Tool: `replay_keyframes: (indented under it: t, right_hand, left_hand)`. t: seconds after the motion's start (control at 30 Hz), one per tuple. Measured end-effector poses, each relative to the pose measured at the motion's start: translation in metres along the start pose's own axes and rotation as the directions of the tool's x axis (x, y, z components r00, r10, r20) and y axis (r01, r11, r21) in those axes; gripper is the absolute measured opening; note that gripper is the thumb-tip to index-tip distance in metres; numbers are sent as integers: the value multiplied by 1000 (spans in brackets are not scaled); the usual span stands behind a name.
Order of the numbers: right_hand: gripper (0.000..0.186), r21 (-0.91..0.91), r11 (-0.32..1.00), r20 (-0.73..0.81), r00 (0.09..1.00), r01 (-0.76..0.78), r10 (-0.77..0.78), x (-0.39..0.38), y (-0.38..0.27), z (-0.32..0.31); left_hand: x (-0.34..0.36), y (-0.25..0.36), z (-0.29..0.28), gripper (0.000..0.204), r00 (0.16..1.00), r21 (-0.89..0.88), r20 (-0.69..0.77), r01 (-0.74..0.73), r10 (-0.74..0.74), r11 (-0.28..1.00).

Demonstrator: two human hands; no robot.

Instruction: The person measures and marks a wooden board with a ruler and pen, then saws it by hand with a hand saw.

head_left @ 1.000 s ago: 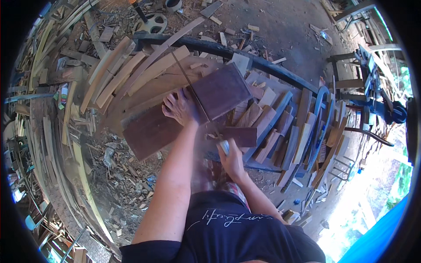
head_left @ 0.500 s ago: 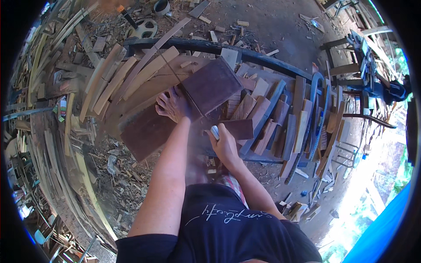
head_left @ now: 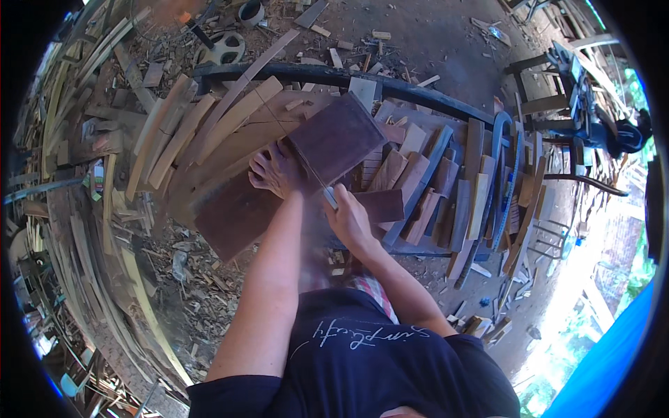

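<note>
A wide, dark reddish-brown wooden board [head_left: 338, 136] lies slantwise before me. A long, thin saw blade crosses it near the middle. My right hand [head_left: 350, 220] is closed around the pale handle of the handsaw [head_left: 330, 198], at the board's near edge. Pressed on the board just left of the blade is my left hand [head_left: 277, 169], its fingers spread on the wood. How deep the blade sits in the board cannot be made out. A smaller dark wooden block [head_left: 383, 206] lies just right of my right hand.
Several cut wood pieces [head_left: 420, 216] lie in a row to the right, beside a blue bow-shaped frame [head_left: 499, 139]. Curved wooden strips [head_left: 181, 136] lie at left. A dark beam [head_left: 425, 97] runs behind the board. Wood scraps and a spoked wheel [head_left: 226, 49] are on the ground.
My right hand has moved a little away from my body and to the left with the saw, closer to the board. My left hand has hardly shifted.
</note>
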State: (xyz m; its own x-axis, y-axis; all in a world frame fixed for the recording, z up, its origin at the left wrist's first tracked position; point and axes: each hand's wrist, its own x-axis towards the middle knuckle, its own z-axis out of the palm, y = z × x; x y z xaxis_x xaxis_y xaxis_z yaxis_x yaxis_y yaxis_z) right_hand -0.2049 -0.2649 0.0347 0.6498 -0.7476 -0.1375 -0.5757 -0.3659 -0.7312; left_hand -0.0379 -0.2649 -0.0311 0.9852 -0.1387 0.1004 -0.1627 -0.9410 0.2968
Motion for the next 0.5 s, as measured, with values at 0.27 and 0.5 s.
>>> replay_keyframes:
  t: [0.27,0.5]
  right_hand:
    - [21,-31,984,92,980,-174,176,-143,34,-86]
    - [26,9,985,115,978,-173,171,-130,58,-59]
  left_hand:
    - [-1,-5,-10,29,1000,83,8,-16,15,996]
    - [3,-6,5,32,998,118,-40,-39,44,992]
